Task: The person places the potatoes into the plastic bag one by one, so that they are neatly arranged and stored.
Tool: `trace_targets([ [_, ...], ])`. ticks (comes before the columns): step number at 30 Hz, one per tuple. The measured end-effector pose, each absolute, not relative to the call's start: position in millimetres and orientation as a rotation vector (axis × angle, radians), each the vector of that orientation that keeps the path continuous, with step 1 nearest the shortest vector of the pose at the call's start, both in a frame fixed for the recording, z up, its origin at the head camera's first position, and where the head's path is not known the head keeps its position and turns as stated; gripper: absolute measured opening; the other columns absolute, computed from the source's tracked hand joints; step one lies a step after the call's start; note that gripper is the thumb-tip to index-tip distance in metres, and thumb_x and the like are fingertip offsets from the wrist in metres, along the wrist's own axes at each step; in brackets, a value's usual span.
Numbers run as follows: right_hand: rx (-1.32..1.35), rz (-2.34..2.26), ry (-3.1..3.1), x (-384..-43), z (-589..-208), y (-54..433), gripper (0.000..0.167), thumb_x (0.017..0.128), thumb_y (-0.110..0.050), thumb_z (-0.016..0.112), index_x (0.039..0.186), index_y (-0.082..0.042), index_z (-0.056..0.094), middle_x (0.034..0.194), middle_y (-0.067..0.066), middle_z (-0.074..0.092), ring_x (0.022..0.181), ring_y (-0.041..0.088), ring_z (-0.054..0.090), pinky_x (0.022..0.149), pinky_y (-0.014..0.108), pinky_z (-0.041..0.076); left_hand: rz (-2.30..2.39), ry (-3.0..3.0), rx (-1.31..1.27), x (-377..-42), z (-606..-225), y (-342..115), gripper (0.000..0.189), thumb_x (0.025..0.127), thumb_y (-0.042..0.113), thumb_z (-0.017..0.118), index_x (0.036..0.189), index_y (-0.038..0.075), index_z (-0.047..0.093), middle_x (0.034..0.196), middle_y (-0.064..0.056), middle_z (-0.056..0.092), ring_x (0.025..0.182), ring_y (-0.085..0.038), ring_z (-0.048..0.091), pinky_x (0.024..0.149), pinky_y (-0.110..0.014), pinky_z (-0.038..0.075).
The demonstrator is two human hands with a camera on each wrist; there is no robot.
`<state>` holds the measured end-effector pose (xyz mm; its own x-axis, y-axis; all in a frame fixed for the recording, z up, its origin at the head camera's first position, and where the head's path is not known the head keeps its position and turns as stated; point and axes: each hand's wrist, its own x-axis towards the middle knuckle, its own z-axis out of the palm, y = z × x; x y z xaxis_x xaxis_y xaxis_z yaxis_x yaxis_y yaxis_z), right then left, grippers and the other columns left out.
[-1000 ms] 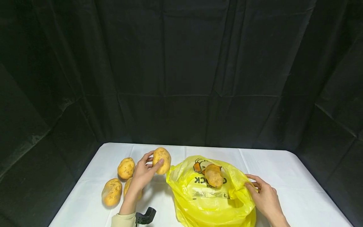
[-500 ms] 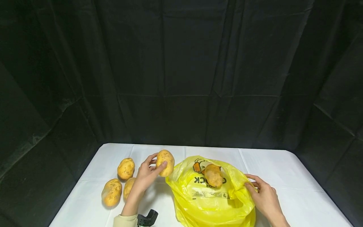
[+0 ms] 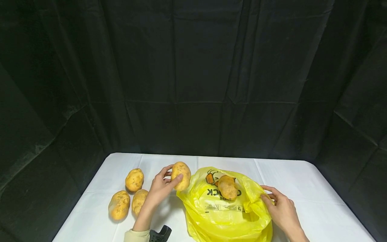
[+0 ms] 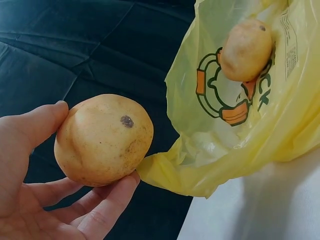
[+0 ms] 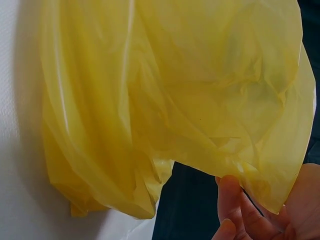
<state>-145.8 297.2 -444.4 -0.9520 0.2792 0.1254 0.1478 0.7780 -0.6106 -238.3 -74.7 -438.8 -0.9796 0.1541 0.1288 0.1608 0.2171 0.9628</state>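
**Left hand (image 3: 160, 189) grips a potato (image 3: 180, 176) beside the yellow bag (image 3: 223, 222)**

Its thumb and fingers are curled round the potato, held just beside the bag's rim on the side toward the table's (image 3: 305, 181) left edge; whether potato and rim touch, I cannot tell. A beige sleeve (image 3: 137, 236) and a black device (image 3: 160, 234) show at that wrist. On the side toward the table's right edge, the right hand (image 3: 281, 208) pinches the rim between thumb and fingers. A bagged potato (image 3: 228, 187) lies inside, against the printed wall.

Three loose potatoes (image 3: 119, 205) lie toward the table's left edge, one beside the left forearm, one toward the far left corner. A black curtain (image 3: 193, 77) hangs beyond the far edge.
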Motion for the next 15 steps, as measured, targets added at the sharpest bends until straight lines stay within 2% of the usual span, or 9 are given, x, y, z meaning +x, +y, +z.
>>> trace_targets([
  [10,-0.356,0.936,-2.768,-146.7,-444.7,296.8,0.036,0.096,-0.015,0.062,0.130,-0.003,0.058,0.105,0.023,0.069,0.074,0.020,0.057,0.064,0.033,0.044,-1.888,-2.452,-0.354,-235.2,-435.0,-72.0,0.065,0.088,0.036,0.074,0.138,0.002,0.049,0.118,-0.018,0.058,0.089,-0.024,0.066,0.069,-0.031,0.052],
  [15,-0.361,0.940,-2.765,-147.3,-444.9,297.2,0.036,0.096,-0.015,0.063,0.130,-0.004,0.059,0.105,0.022,0.069,0.078,0.021,0.061,0.065,0.033,0.046,-1.881,-2.450,-0.367,-232.8,-432.4,-68.4,0.064,0.088,0.035,0.074,0.137,0.002,0.050,0.118,-0.017,0.059,0.090,-0.024,0.065,0.070,-0.031,0.052],
])
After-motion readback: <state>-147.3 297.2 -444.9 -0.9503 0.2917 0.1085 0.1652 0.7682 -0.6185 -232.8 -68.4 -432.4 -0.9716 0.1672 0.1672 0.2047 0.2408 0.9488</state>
